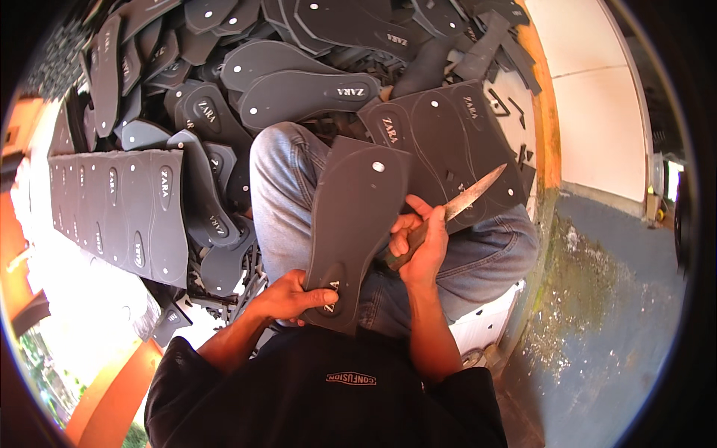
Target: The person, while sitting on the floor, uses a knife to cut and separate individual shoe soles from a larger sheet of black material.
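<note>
Under the sole (pixel 352 224), most fingers of the left hand (pixel 282 297) are hidden; its near end is pinched by them, with the thumb laid partly over the pale print. The handle of the knife (pixel 476 190) is largely covered by the right hand (pixel 426 250), whose fingers are curled around it. The pile (pixel 299 98) is cut off at the top. The sole, held above the lap (pixel 287 168), is flat, dark grey and waisted, marked with a white dot near its angular far end
</note>
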